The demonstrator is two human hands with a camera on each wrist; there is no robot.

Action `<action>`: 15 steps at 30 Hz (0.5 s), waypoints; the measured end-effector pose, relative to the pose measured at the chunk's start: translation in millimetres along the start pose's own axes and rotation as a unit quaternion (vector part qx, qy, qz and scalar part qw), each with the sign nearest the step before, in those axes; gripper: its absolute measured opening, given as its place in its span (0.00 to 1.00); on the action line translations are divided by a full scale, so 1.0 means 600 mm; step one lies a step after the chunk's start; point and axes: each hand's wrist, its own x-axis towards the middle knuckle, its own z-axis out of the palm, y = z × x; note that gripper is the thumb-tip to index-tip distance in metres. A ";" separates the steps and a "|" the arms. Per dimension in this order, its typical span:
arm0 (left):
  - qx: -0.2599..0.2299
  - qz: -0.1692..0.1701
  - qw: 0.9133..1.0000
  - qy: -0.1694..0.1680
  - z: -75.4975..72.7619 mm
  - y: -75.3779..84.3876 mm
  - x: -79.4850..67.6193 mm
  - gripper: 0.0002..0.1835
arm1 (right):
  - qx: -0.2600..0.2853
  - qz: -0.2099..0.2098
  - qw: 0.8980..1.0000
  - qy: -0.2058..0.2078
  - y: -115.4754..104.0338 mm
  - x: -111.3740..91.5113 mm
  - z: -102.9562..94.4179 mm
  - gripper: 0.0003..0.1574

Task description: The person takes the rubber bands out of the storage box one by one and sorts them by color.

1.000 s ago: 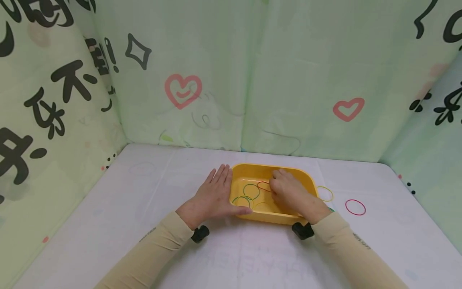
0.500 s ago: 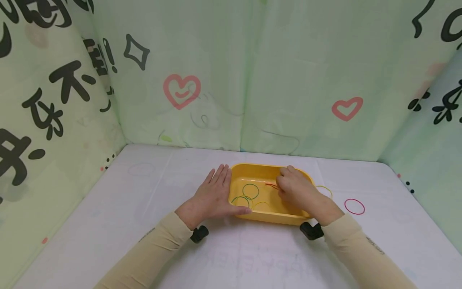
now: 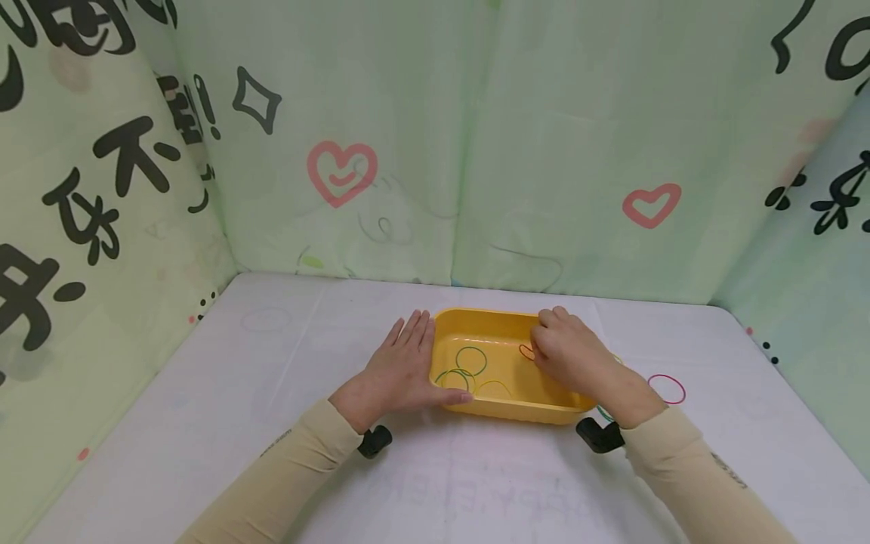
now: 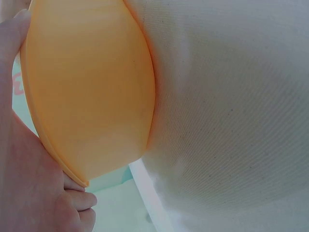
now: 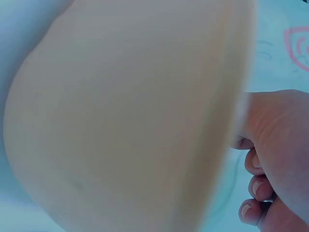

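Yellow tray (image 3: 523, 411): left hand (image 3: 394, 374) lies straight-fingered against its end; right hand (image 3: 572, 357) pinches 1 red band (image 3: 522, 351) inside it.

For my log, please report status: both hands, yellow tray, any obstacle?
Left hand against left end of yellow tray. Right hand at tray's right end, gripping red band. Right hand partly hides tray's right end.

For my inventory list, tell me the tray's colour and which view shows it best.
The tray is yellow; the head view shows it best.
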 end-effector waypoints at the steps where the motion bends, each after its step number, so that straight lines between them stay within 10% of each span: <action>1: 0.000 0.000 1.000 0.001 0.000 0.000 0.000 0.70 | 0.000 0.004 1.000 -0.003 0.001 -0.001 -0.003 0.07; 15: -0.007 0.004 1.000 0.009 0.001 0.000 -0.003 0.69 | -0.005 0.009 1.000 0.009 0.015 -0.019 -0.034 0.06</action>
